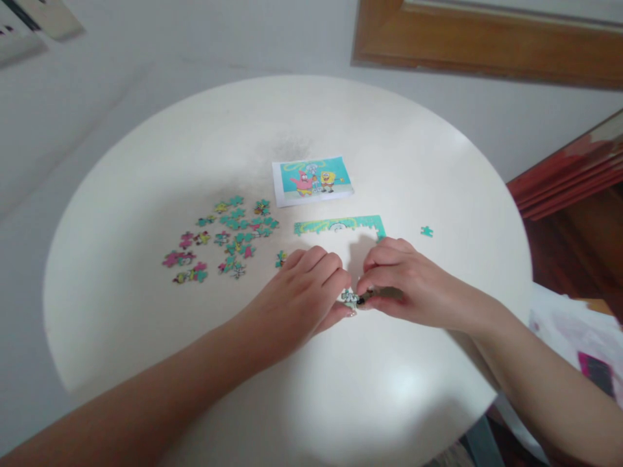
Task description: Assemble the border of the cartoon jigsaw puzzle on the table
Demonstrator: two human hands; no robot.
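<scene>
My left hand (311, 285) is closed, its thumb and fingers around a pale puzzle piece (348, 297) just above the table. Opposite it, my right hand (403, 279) pinches the right, darker side of the same small cluster, so the fingertips of both hands nearly meet. Whether this is one piece or two joined pieces I cannot make out. Beyond the hands lies a joined teal puzzle strip (316, 227) with a corner at its right end, partly hidden by my right hand. One loose piece (281, 259) rests beside my left knuckles.
Several loose puzzle pieces (237, 224) are scattered on the left of the round white table (121, 337). A printed cartoon picture (314, 181) lies behind the strip. A single teal piece (427, 231) sits at the right. Papers (559, 324) are beside the table's right edge.
</scene>
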